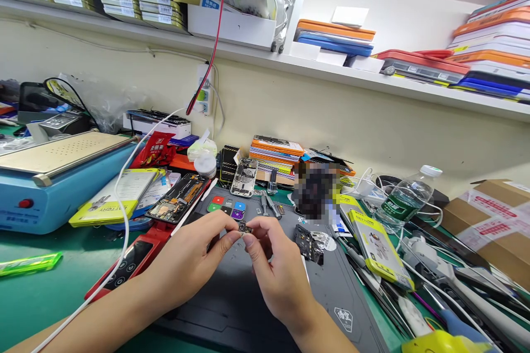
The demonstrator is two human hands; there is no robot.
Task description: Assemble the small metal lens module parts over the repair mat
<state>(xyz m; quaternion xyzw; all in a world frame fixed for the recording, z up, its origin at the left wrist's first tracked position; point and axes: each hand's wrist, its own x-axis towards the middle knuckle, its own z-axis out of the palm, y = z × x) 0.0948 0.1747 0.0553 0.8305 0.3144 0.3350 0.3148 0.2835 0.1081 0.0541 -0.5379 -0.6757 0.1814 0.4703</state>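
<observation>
The work mat [248, 298] looks like matt dark rubber, smooth. The desk [49, 298] has a green, slightly glossy surface. The blue machine [53, 198] has a shiny plastic body and a brushed metal plate on top. The water bottle [403, 198] is clear glossy plastic. The box [492, 220] is rough brown cardboard with glossy tape

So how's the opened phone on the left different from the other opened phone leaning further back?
The opened phone on the left is dark, lies nearly flat and points diagonally. The opened phone further back is silvery, smaller in view and leans upright against a stack of boxes. Both show bare insides. Neither hand touches them; both pinch a small part.
</observation>
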